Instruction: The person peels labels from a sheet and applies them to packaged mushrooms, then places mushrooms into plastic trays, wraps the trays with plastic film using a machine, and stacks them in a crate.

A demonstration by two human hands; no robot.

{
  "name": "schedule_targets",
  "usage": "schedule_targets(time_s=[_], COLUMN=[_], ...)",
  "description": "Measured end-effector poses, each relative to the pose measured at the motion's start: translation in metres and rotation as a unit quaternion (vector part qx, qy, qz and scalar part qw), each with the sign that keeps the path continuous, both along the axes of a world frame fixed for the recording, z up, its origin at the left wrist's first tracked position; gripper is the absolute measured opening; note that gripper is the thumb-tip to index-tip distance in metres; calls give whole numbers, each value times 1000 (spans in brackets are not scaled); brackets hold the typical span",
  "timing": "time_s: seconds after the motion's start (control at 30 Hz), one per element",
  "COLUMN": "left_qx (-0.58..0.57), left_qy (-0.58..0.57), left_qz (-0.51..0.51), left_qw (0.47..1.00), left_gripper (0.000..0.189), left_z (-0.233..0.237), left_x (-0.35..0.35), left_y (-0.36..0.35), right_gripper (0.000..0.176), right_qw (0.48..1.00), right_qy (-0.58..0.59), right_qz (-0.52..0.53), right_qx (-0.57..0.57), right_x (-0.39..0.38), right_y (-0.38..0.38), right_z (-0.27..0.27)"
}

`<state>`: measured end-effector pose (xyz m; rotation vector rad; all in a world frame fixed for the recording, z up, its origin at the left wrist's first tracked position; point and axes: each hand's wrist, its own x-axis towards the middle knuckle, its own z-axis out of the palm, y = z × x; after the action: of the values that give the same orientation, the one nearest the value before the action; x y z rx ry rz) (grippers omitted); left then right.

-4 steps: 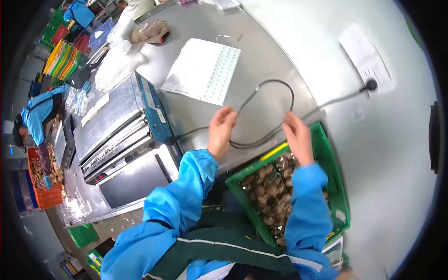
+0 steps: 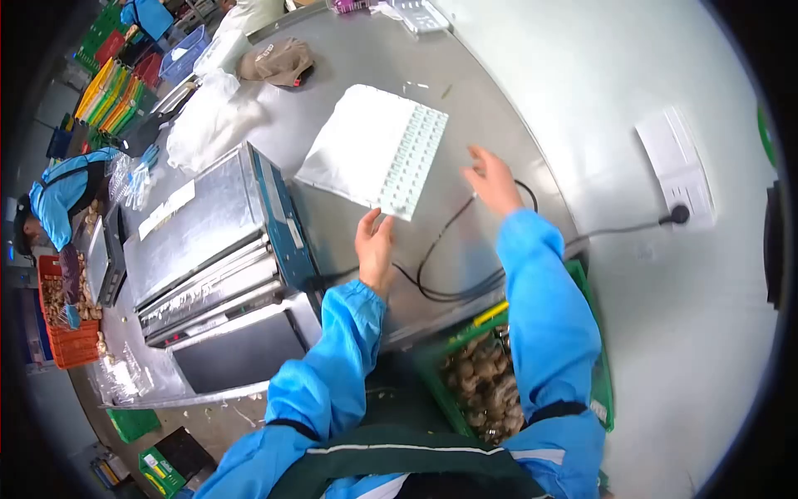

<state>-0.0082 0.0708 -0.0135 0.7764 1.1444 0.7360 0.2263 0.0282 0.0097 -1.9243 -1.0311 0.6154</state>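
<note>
My left hand [image 2: 376,249] is raised just below the near edge of a white sheet stack with printed labels [image 2: 366,150], fingers apart and holding nothing. To the right of the stack, my right hand [image 2: 494,180] hovers with thumb and fingers parted, nothing visible between them. A dark cable [image 2: 449,295] lies looped on the metal table [image 2: 349,58], partly behind my right hand and wrist. Below my right arm stands a green crate [image 2: 603,366] of mushrooms [image 2: 486,374].
Stacked metal machines [image 2: 199,233] stand at left, with plastic bags [image 2: 204,125] and a brown cap [image 2: 278,62] beyond. A plug [image 2: 679,214] sits in a wall socket. A co-worker [image 2: 62,200] leans over an orange crate [image 2: 71,337] at far left.
My right hand has moved up and left, away from the crate, toward the label sheets. My left hand has shifted slightly down and left. The camera view has shifted too.
</note>
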Motion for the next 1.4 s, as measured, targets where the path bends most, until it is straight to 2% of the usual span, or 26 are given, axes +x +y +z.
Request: schedule_targets(time_s=[0.03, 0.07, 0.17, 0.2, 0.27, 0.3, 0.37, 0.47, 0.5, 0.57, 0.6, 0.63, 0.67, 0.8, 0.83, 0.87, 0.9, 0.97, 1.07, 1.17, 1.23, 1.33, 1.4], left_qx=[-16, -16, 7, 56, 62, 70, 36, -26, -27, 20, 39, 39, 35, 101, 99, 118, 138, 138, 98, 103, 141, 189, 245], left_qy=[-5, -7, -8, 23, 32, 43, 31, 1, -2, -46, -86, -89, -110, -186, -188, -173, -159, -152, -227, -199, -194, -150, -88], left_qz=[57, 64, 86, 91, 84, 70, 84, 74, 69, 113, 118, 111, 77, -116, -131, -194, -255, -296, -283, -293, -294, -349, -384], left_qw=[998, 998, 996, 994, 994, 994, 995, 997, 997, 992, 988, 989, 990, 970, 968, 958, 944, 933, 927, 930, 925, 905, 886], left_gripper=[39, 39, 37, 34, 31, 28, 26, 28, 28, 23, 26, 26, 34, 70, 70, 72, 73, 71, 58, 49, 51, 51, 41], left_z=[-8, -11, -48, -57, -62, -59, -55, -43, -42, -41, -44, -38, -26, 48, 63, 75, 85, 97, 109, 113, 137, 144, 146], left_x=[6, 9, 12, 16, 20, 20, 25, 25, 24, 21, 18, 13, 7, -21, -30, -39, -47, -66, -91, -116, -122, -144, -163], left_y=[8, 16, 28, 27, 29, 28, 31, 36, 35, 30, 29, 29, 27, -3, -15, -28, -40, -61, -93, -113, -137, -154, -161], right_gripper=[57, 58, 62, 62, 57, 57, 46, 43, 43, 39, 39, 35, 31, 35, 40, 45, 45, 48, 46, 45, 43, 38, 38], right_qw=[995, 982, 975, 975, 923, 922, 949, 957, 957, 984, 984, 992, 992, 993, 988, 977, 976, 971, 977, 972, 966, 972, 973], right_qy=[-97, -191, -212, -214, -311, -310, -192, -177, -179, -40, -43, 28, 97, 113, 144, 173, 170, 164, 130, 165, 171, 155, 166], right_qz=[1, 3, -36, -27, 11, 14, 85, 94, 89, 103, 96, 80, 63, 4, -35, -73, -84, -98, -70, -85, -99, -81, -75], right_qx=[-11, -18, -55, -57, -225, -230, -235, -211, -212, -142, -142, -94, -45, -16, 42, 101, 104, 143, 152, 144, 164, 159, 141], right_x=[18, 34, 59, 58, 62, 64, 74, 79, 81, 82, 75, 62, 50, 22, 12, 2, -12, -40, -65, -101, -124, -152, -167], right_y=[39, 75, 153, 166, 185, 189, 186, 173, 162, 128, 106, 79, 51, -66, -93, -119, -143, -184, -243, -297, -322, -358, -383], right_z=[-12, -25, -53, -53, -52, -54, -56, -64, -59, -45, -30, -10, 10, 63, 73, 84, 99, 124, 126, 143, 153, 164, 170])
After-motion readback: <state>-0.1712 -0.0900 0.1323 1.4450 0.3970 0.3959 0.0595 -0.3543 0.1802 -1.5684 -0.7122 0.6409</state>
